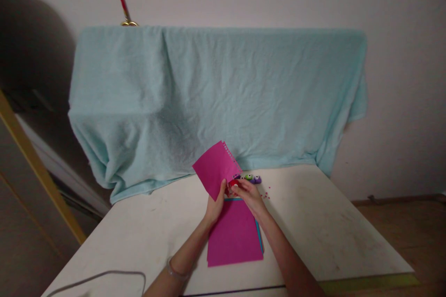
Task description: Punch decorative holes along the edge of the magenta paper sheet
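Observation:
My left hand (216, 203) holds up a magenta sheet of paper (215, 170) by its lower edge; small holes run along the sheet's upper right edge. My right hand (248, 193) grips a small red punch (232, 182) set against the sheet's right edge. Beneath both hands a stack of magenta paper (234, 237) lies flat on the white table (313, 222), with a blue sheet showing at its right side.
A green punch (248, 177) and a purple punch (257, 179) lie just behind my right hand. Tiny paper bits (267, 193) are scattered beside them. A light blue towel (216, 93) drapes something at the table's back. A grey cable (104, 276) crosses the near left corner.

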